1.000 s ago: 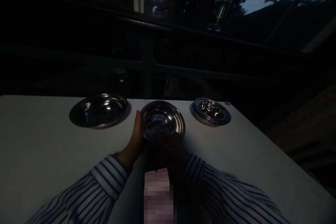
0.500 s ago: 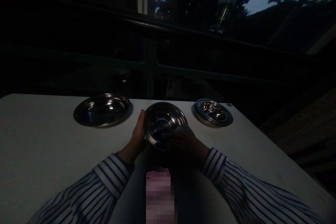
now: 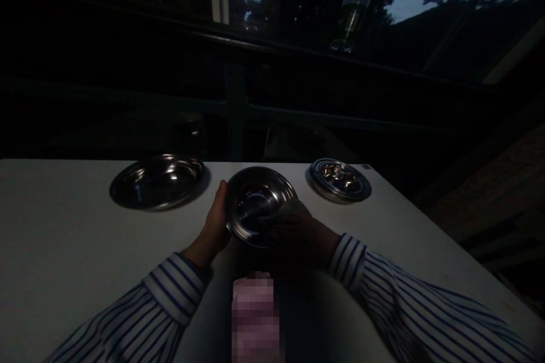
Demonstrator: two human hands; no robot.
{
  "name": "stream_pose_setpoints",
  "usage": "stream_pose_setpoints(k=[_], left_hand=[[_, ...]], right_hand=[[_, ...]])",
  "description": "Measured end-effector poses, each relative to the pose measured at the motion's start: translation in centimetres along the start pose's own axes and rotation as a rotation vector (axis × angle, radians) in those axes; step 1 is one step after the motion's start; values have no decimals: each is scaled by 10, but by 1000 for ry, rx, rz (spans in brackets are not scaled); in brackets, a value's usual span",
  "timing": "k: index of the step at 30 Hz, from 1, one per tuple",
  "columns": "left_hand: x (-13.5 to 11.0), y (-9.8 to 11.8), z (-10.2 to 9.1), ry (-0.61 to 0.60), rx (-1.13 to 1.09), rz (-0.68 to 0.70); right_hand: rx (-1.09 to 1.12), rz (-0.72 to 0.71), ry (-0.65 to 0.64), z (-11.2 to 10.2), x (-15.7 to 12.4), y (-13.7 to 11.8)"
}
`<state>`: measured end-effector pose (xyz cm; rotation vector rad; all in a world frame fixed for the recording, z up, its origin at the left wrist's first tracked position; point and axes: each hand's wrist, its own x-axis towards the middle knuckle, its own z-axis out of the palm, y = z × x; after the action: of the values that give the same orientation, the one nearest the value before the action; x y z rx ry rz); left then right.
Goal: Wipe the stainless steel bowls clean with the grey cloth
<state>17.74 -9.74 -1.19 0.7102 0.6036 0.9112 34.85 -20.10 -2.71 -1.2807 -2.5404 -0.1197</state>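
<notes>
A shiny metal bowl (image 3: 244, 195) is held tilted toward me above the white table. My left hand (image 3: 214, 228) grips its left side, thumb up along the rim and fingers hidden behind it. At the bowl's lower right, my right hand (image 3: 300, 232) is closed on a greyish cloth (image 3: 294, 207), which presses against the inner wall and rim. Deep shadow blurs the right fingers.
A wide metal basin (image 3: 157, 184) lies on the white table (image 3: 63, 227) at the back left. Stacked metal dishes (image 3: 340, 178) stand at the back right. Beyond the table, a clear bottle (image 3: 355, 5) is by the window.
The whole view has shifted slightly, so things appear a little further left. Both hands keep their hold, and the right hand with the cloth has barely moved along the bowl.
</notes>
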Motion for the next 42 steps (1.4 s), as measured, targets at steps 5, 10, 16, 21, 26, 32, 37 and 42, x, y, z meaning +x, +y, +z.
stream_pose_setpoints(k=[5,10,16,21,26,32,37,42], left_hand=[[-1,-4,2,31,-9,47],[-3,0,-1,-22,26,65],[-1,2,-1,-38,41,19],[2,-4,-3,-47,20,27],[0,-5,-2,-10,10,53],[-1,-5,0,-9,-4,61],[2,-5,-2,20,-12,-31],[4,-8,-5,47,56,-26]], right_hand=[[-51,-21,76,7,17,-19],[-74,4,185,18,42,-36],[-93,-19,-70,-5,7,-10],[-62,22,-9,-3,0,-7],[-28,-86,120,13,31,-25],[-31,-72,92,16,63,-36],[105,-79,4,4,43,-23],[167,-9,-73,-3,35,-21]])
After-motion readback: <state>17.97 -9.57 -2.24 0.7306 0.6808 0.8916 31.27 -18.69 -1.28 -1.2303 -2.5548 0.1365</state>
